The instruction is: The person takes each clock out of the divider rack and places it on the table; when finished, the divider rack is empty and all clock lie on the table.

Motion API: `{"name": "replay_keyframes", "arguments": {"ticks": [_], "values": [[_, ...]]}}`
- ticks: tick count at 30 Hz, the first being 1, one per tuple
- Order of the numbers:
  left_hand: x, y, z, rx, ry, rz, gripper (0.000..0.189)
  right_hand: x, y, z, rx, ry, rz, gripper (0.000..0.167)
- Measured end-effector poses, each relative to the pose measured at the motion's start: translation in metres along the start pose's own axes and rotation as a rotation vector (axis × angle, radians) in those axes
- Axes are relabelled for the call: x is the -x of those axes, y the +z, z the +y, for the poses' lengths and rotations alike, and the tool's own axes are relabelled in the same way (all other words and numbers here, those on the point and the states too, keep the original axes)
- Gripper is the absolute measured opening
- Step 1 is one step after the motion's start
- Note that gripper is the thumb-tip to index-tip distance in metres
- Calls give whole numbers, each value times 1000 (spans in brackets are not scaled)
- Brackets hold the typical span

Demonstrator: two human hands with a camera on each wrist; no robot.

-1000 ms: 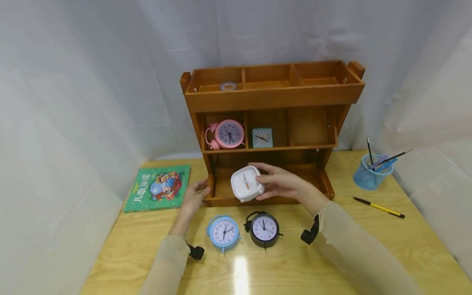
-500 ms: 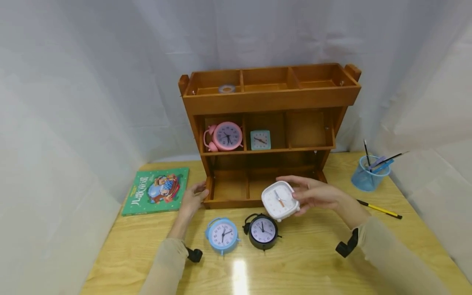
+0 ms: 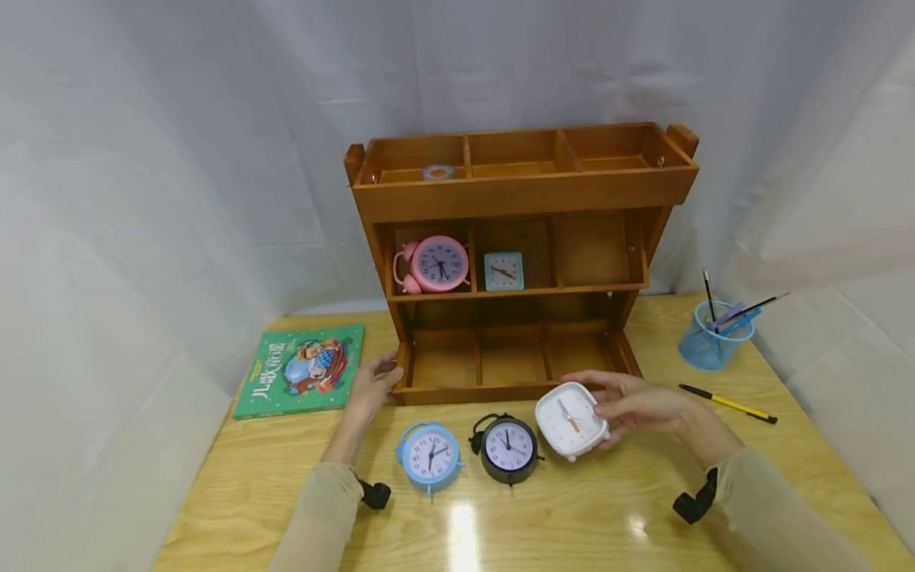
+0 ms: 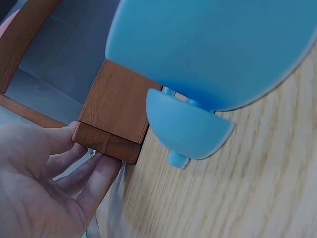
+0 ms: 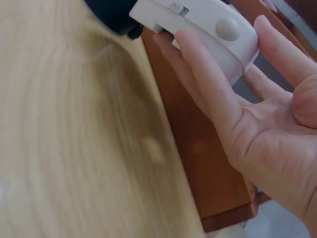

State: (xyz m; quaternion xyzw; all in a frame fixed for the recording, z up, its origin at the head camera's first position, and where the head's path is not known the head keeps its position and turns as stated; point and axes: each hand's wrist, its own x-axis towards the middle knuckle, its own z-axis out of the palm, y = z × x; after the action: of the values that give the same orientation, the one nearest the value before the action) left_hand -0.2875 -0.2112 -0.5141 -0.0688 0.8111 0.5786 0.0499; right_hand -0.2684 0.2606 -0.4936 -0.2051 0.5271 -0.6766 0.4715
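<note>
My right hand (image 3: 646, 405) holds a white square alarm clock (image 3: 569, 419) between thumb and fingers, its face tilted upward. It is close over the table, just right of a black twin-bell alarm clock (image 3: 508, 450) and in front of the shelf. In the right wrist view, the white clock's back and button side (image 5: 225, 29) show above my fingers. My left hand (image 3: 368, 388) grips the front left corner of the wooden shelf (image 3: 525, 195), thumb and fingers on either side of its wood (image 4: 116, 101). A light blue alarm clock (image 3: 430, 456) stands near that wrist.
On the middle shelf sit a pink alarm clock (image 3: 439, 264) and a small mint square clock (image 3: 503, 271). A tape roll (image 3: 438, 171) lies in the top tray. Left is a green book (image 3: 300, 371); right, a blue pen cup (image 3: 708, 342) and yellow-black pen (image 3: 729, 403).
My right hand has carried the white clock from before the lower shelf tray rightward and down, to beside the black clock. My left hand has stayed at the shelf corner.
</note>
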Motion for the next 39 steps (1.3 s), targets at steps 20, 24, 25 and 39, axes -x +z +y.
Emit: {"name": "replay_keyframes", "arguments": {"ticks": [20,24,25,39], "values": [[0,-1,-1,14,-12,-3,48,13,-8,30,84,86,127,68],[0,-1,-2,11,-13,-9,48,14,-6,28,207,77,155,69],[-1,-1,-2,9,-13,-9,48,15,-6,27,242,72,162,69],[-2,0,-3,17,1,-1,47,22,21,7,581,115,338,63]]}}
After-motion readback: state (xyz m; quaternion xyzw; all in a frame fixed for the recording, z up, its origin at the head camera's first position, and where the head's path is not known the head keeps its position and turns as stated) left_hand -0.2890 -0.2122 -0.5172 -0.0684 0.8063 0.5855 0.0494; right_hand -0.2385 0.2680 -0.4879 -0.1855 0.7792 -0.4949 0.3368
